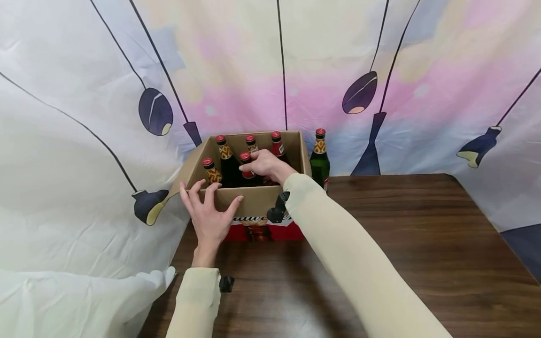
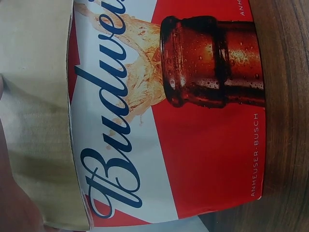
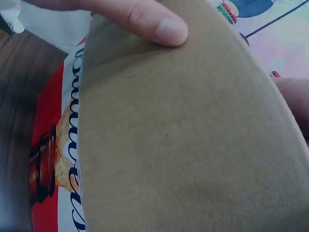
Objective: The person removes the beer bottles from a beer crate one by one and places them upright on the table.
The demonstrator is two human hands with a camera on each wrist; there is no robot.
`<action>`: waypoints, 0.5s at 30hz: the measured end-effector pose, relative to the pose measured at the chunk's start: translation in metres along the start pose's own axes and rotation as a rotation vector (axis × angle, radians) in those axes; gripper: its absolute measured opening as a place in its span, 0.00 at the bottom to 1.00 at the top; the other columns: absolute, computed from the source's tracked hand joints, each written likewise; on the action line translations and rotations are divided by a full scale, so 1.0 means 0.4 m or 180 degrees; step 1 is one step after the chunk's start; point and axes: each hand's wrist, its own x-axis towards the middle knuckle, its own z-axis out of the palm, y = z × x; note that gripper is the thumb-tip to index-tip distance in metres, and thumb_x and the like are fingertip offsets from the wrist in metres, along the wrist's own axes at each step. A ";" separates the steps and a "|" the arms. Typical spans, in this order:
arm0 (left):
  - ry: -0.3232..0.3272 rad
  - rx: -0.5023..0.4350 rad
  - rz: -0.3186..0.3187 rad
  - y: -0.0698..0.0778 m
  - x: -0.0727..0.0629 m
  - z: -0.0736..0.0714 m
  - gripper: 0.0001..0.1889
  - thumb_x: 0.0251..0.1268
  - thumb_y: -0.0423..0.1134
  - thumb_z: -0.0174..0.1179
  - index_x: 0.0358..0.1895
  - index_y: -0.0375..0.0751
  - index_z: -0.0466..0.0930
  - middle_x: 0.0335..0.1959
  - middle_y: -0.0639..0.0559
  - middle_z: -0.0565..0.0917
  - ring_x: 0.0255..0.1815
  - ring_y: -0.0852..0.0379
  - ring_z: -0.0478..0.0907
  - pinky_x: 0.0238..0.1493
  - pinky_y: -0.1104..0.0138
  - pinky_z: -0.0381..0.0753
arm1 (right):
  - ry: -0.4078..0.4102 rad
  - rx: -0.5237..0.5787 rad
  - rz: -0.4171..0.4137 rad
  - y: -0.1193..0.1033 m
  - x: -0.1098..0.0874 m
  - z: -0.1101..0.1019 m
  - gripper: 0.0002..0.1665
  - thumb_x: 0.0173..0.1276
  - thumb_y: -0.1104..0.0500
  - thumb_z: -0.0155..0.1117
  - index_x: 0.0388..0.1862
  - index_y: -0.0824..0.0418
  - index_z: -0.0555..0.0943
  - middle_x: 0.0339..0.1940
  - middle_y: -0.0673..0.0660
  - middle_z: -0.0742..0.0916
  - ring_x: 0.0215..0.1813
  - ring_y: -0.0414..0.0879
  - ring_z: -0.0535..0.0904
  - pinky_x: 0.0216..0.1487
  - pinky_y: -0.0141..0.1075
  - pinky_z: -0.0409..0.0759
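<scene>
An open Budweiser cardboard box (image 1: 258, 201) stands at the table's far left, with several red-capped beer bottles upright inside. My left hand (image 1: 209, 213) holds its front flap (image 3: 164, 130), thumb on the outer face and fingertips over the top edge. From the right, my right hand (image 1: 270, 165) reaches over that flap into the box. Its thumb and forefinger pinch the neck of a beer bottle (image 1: 245, 157) near the middle; the bottle's lower part is hidden behind the flap. Close by stand other bottles, among them one with a patterned neck label (image 1: 226, 151).
Just right of the box stands a green beer bottle (image 1: 320, 162), upright. The dark wooden table (image 1: 405, 234) extends to the right and toward me. A printed cloth (image 1: 241, 61) hangs behind it, and white cloth (image 1: 76, 300) drapes along the left side.
</scene>
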 end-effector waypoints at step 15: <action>-0.0024 0.0023 0.0005 0.001 -0.001 -0.003 0.40 0.62 0.76 0.62 0.57 0.41 0.81 0.69 0.36 0.70 0.85 0.26 0.44 0.80 0.29 0.50 | 0.0364 0.0535 -0.0448 0.008 -0.023 -0.010 0.37 0.71 0.49 0.75 0.76 0.58 0.77 0.79 0.57 0.76 0.82 0.56 0.67 0.81 0.52 0.67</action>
